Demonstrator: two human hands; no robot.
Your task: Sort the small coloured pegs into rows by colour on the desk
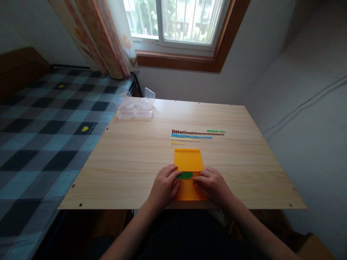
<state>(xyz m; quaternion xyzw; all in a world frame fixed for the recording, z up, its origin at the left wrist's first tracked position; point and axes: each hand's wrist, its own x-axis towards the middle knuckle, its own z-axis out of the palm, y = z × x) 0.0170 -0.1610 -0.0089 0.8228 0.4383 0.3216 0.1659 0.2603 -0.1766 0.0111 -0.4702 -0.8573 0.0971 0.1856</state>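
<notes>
An open orange case (188,159) lies near the table's front edge, its lid folded back away from me. Green pieces (185,175) form a flat block in the upper part of its near half. My left hand (165,183) rests at the case's left side, fingers bent, thumb and fingertips at the left end of the green block. At the right side, my right hand (211,181) has its fingers pinched together over the near half, on a small green piece (193,181) at the fingertips.
Beyond the case are rows of small brown pieces (184,132), blue pieces (187,136), pale and yellow pieces (177,143), and green pieces (214,131). Clear plastic boxes (135,110) stand at the table's back left. A checkered bed (67,104) lies left of the table (130,155).
</notes>
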